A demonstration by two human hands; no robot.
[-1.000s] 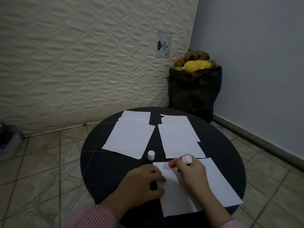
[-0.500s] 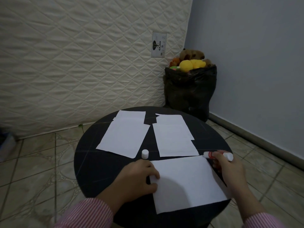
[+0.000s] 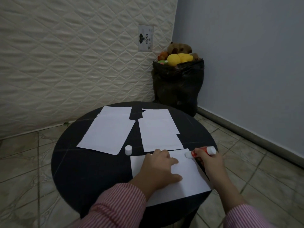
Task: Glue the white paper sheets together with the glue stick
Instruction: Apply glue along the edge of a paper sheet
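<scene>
A white paper sheet (image 3: 189, 176) lies at the near edge of the round black table (image 3: 85, 171). My left hand (image 3: 158, 170) rests flat on the sheet's middle, its fingers spread. My right hand (image 3: 209, 163) grips the red-and-white glue stick (image 3: 199, 152), whose white tip touches the sheet's far right corner. The glue stick's white cap (image 3: 128, 150) stands upright on the table left of the sheet. Two more stacks of white paper lie further back, the left stack (image 3: 108, 130) and the right stack (image 3: 158, 129).
A quilted mattress (image 3: 74, 60) leans against the wall behind the table. A black bag (image 3: 177, 84) full of plush toys stands in the corner at the back right. Tiled floor surrounds the table.
My left hand has slid from the sheet's left edge onto its middle. My right hand has brought the glue stick's tip down onto the sheet's far right corner.
</scene>
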